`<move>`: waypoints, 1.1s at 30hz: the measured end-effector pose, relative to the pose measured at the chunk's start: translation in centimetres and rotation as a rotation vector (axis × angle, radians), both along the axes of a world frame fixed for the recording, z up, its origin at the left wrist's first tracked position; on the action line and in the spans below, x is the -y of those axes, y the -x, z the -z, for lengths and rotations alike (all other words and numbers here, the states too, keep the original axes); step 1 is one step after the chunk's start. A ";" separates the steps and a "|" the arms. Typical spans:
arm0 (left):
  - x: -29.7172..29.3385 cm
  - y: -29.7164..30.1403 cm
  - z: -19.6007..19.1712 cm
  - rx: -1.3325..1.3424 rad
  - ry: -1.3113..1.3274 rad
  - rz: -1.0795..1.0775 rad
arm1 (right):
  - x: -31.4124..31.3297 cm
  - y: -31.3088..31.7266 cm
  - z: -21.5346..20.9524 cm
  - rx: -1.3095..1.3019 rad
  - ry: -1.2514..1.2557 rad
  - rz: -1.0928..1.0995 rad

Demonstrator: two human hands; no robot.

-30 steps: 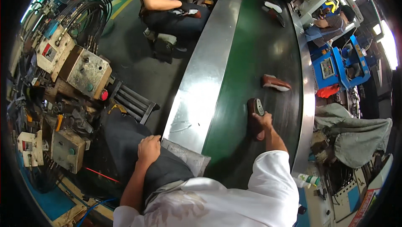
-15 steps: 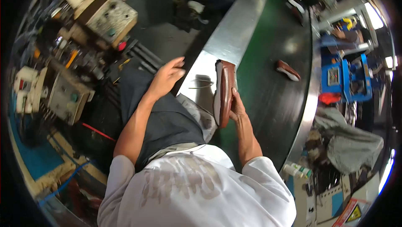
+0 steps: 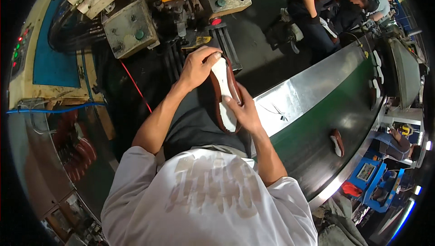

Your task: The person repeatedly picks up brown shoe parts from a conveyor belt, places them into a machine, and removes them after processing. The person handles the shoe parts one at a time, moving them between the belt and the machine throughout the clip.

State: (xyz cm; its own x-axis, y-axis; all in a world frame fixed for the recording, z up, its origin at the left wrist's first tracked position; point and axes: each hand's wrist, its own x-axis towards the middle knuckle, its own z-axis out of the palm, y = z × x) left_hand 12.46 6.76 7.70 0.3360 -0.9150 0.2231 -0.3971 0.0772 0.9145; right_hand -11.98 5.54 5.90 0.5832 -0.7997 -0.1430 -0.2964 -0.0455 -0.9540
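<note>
Brown shoe (image 3: pixel 225 95) with its pale sole turned up sits over my lap, clamped between both my hands. My left hand (image 3: pixel 198 67) curls round its far end, fingers closed on the toe; my right hand (image 3: pixel 243 110) grips the near end, thumb pressed on the sole. To the right runs the green conveyor belt (image 3: pixel 317 141), carrying another shoe (image 3: pixel 336 142) well apart from mine. Grey machine boxes (image 3: pixel 131 28) stand far left, and another person (image 3: pixel 326 5) sits far right.
</note>
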 end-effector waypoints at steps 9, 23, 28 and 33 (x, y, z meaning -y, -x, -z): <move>1.2 3.2 -1.0 -0.071 0.066 -0.011 | 6.5 -3.3 -7.2 -0.193 0.305 -0.022; 0.7 3.9 0.1 -0.252 -0.015 0.084 | 5.1 -2.2 -3.9 0.064 0.081 0.060; 0.5 4.3 0.2 -0.232 0.062 0.114 | 5.1 -3.0 -2.6 0.186 -0.072 0.015; -0.4 3.9 0.6 -0.223 0.012 0.089 | 3.2 -3.8 -5.1 -0.257 0.126 0.054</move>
